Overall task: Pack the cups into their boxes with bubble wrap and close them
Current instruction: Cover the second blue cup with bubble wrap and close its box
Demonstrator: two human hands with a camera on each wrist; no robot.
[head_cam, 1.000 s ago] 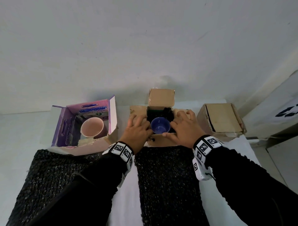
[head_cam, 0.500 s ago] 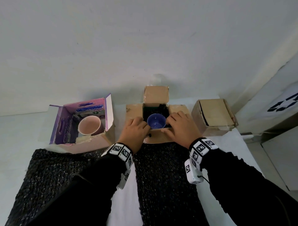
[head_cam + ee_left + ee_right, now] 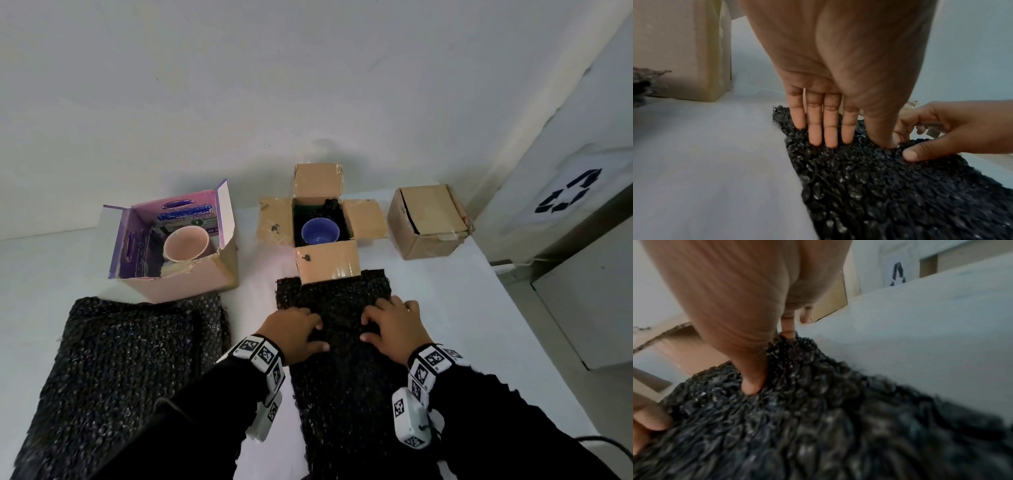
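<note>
A blue cup (image 3: 320, 231) sits upright in the open brown box (image 3: 329, 265) at the middle, all flaps spread out. A pink cup (image 3: 186, 243) stands in the open purple box (image 3: 178, 284) on the left. A sheet of black bubble wrap (image 3: 339, 370) lies in front of the brown box, its far edge under the near flap. My left hand (image 3: 296, 330) rests on it with straight fingers (image 3: 830, 133) pressing down. My right hand (image 3: 390, 325) lies beside it, thumb (image 3: 752, 382) pushed into the wrap (image 3: 838, 418). Neither hand lifts the sheet.
A second sheet of black bubble wrap (image 3: 130, 359) lies at the left in front of the purple box. A closed brown box (image 3: 428, 219) stands at the right. The white table (image 3: 479, 325) ends at the right, beside a cabinet with a recycling sign (image 3: 568, 195).
Both hands have left the brown box's flaps beside the blue cup and come back towards me onto the bubble wrap. The box's flaps now lie spread open.
</note>
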